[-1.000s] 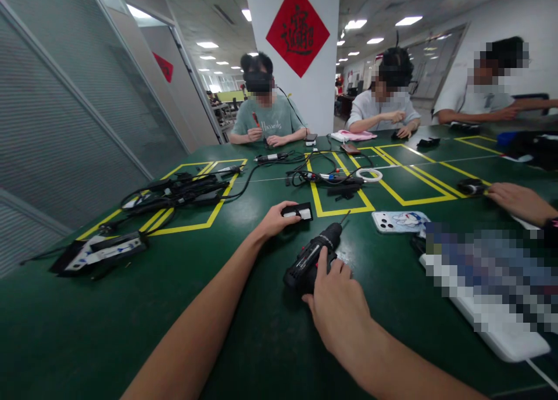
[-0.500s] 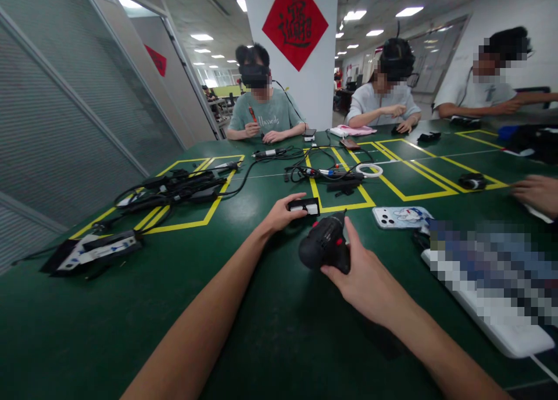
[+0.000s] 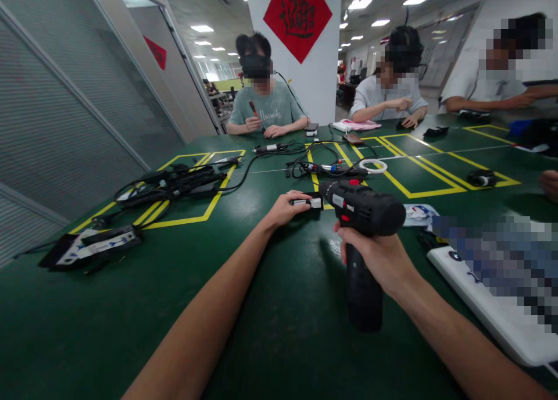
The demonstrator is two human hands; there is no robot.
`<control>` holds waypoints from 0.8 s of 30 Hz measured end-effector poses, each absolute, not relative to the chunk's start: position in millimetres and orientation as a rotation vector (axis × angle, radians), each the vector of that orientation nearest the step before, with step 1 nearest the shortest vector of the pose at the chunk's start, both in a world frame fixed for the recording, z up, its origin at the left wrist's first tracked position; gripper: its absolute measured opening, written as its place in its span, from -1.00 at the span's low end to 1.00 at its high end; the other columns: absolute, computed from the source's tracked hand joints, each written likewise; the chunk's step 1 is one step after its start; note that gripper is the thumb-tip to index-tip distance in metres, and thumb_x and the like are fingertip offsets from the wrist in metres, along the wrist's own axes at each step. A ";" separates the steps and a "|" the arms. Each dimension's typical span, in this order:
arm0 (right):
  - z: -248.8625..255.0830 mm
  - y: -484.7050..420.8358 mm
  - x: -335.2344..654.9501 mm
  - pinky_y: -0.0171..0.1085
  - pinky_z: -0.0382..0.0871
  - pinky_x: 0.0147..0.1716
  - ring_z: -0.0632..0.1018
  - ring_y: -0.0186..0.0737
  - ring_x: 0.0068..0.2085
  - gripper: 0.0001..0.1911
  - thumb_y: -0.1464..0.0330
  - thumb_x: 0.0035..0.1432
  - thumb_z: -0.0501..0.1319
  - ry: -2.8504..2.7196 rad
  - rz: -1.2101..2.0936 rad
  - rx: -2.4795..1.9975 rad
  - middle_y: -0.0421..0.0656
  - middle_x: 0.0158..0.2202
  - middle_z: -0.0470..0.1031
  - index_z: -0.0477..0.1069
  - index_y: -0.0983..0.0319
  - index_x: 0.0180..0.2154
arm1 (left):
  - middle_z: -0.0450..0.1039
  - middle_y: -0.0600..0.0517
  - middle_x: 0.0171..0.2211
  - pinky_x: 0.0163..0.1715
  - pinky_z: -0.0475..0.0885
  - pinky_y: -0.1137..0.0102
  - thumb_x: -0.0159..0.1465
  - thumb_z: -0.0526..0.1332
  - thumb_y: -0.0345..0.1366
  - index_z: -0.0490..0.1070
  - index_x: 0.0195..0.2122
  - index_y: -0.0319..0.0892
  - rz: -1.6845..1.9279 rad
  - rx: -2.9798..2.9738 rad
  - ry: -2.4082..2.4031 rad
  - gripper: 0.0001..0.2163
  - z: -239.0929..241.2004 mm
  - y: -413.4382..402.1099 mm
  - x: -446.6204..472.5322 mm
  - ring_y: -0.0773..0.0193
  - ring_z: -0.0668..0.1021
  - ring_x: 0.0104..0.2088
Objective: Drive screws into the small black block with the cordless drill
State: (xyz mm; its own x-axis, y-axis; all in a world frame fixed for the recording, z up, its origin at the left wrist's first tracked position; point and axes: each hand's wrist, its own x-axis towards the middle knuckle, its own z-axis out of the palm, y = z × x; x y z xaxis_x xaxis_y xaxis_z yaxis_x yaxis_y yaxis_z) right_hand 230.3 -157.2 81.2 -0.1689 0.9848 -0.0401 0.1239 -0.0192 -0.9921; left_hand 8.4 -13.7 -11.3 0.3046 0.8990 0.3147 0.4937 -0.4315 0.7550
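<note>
My right hand (image 3: 378, 254) is wrapped round the handle of a black cordless drill (image 3: 364, 225) and holds it upright above the green table (image 3: 270, 330), its nose pointing left. That nose sits right beside a small black and white block (image 3: 307, 202) lying on the table. My left hand (image 3: 284, 209) reaches across and is closed on the left end of that block, fingers curled over it.
A phone in a cartoon case (image 3: 417, 214) lies right of the drill, by a white slab (image 3: 492, 307). Tangled black cables (image 3: 174, 185) and tools cover the left. Three people sit along the far edge; another person's hand (image 3: 550, 184) shows at the right.
My right hand has lifted the drill off the table, turned it upright and brought its nose to the block. My left hand has stayed on the block.
</note>
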 end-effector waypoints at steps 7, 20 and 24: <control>73.3 -176.1 242.3 -0.35 0.29 -0.46 0.44 -0.33 -0.53 -0.81 0.34 0.09 0.09 -1.486 1.362 -1.222 -0.27 -0.61 0.40 0.40 0.25 -0.27 | 0.40 -0.02 -0.12 -0.02 0.28 0.30 0.07 0.23 -0.14 0.46 -0.14 -0.11 1.052 2.043 1.209 -0.67 -13.0 -15.2 9.9 0.19 0.41 -0.08; 78.8 -178.0 241.5 -0.34 0.30 -0.45 0.44 -0.31 -0.51 -0.80 0.28 0.12 0.08 -1.464 1.281 -1.222 -0.27 -0.61 0.37 0.37 0.24 -0.28 | 0.36 -0.01 -0.10 -0.02 0.28 0.28 0.07 0.21 -0.19 0.44 -0.11 -0.10 1.001 2.035 1.295 -0.67 -7.3 -20.0 16.2 0.16 0.39 -0.07; 74.0 -179.3 237.1 -0.28 0.34 -0.43 0.46 -0.27 -0.51 -0.77 0.25 0.10 0.09 -1.485 1.225 -1.251 -0.24 -0.58 0.39 0.37 0.25 -0.26 | 0.24 -0.04 0.06 0.08 0.19 0.22 0.11 0.18 -0.14 0.27 0.06 -0.10 1.167 1.944 1.372 -0.54 1.3 -28.3 14.5 0.11 0.29 0.07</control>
